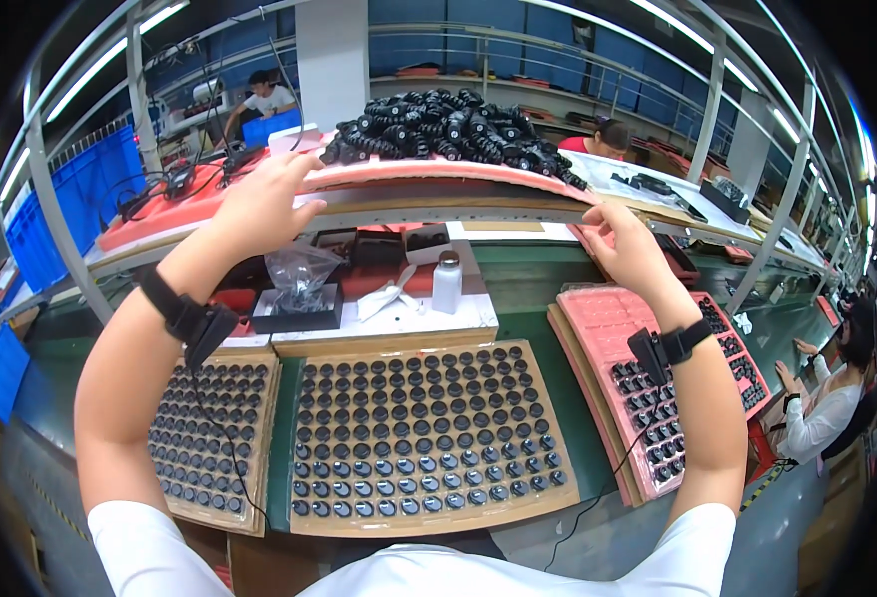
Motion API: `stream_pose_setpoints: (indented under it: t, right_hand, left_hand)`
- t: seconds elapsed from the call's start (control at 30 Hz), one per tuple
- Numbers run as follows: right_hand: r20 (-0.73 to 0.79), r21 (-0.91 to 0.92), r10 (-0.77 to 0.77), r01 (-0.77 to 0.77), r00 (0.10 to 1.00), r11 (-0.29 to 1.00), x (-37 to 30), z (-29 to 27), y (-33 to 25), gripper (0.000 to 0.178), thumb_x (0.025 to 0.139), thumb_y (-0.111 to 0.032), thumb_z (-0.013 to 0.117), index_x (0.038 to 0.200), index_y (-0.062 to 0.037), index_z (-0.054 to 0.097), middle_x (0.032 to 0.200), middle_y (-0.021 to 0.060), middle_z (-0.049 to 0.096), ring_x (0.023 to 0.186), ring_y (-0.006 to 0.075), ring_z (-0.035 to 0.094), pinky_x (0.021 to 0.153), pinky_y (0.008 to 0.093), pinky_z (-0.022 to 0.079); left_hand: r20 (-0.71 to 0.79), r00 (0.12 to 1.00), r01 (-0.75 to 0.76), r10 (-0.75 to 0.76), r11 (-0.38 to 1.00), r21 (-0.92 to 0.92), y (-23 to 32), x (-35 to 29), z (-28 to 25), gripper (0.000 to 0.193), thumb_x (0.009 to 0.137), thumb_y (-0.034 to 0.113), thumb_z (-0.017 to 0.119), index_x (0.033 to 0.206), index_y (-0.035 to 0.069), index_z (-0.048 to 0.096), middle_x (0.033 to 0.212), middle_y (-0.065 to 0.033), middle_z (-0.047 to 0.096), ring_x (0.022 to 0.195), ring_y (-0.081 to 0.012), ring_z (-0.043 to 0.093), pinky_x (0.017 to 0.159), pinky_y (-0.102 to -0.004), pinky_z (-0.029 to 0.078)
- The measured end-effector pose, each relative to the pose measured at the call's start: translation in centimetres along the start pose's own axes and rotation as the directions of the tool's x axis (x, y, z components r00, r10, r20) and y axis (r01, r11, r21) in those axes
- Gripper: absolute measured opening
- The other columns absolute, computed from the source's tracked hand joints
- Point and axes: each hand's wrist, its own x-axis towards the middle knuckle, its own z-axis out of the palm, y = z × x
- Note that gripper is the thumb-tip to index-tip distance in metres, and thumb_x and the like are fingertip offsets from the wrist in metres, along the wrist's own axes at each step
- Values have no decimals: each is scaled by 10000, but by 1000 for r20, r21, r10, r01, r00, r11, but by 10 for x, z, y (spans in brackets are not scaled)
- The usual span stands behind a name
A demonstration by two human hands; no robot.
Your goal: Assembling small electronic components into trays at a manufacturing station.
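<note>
A heap of black ribbed, coil-like parts lies on a pink foam sheet on the raised shelf ahead of me. My left hand is at the left end of that sheet, fingers stretched and thumb well apart. At the opposite end, just below the sheet's right corner, my right hand is raised with its fingers loosely bent and apart. Neither hand shows anything in its grasp. Whether the fingertips touch the foam, I cannot tell. Black bands with small boxes circle both wrists.
Below my arms lies a tray of round black caps, with a similar tray at left. A pink tray of black parts sits at right. A white bottle stands under the shelf. Another person sits at far right.
</note>
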Motion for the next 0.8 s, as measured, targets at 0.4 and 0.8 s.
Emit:
stream_pose_setpoints:
  t: [0.4, 0.8]
  right_hand:
    - [-144, -9, 138, -141, 980, 990, 119, 57, 77, 354, 787, -171, 629, 1090, -10, 543, 1023, 186, 600, 943, 297, 590, 837, 355, 464]
    - [96, 27, 386, -391, 917, 920, 204, 95, 119, 586, 733, -229, 574, 1270, -9, 485, 1230, 245, 530, 1137, 331, 526, 971, 342, 400]
  left_hand:
    - [249, 953, 146, -170, 983, 111, -30, 41, 65, 503, 789, 221, 642, 1213, 14, 467, 1158, -200, 529, 1101, -348, 505, 939, -400, 410]
    - [264, 962, 54, -73, 996, 77, -37, 38, 67, 328, 734, 204, 647, 999, 25, 575, 1011, -170, 600, 1003, -336, 554, 865, -406, 451]
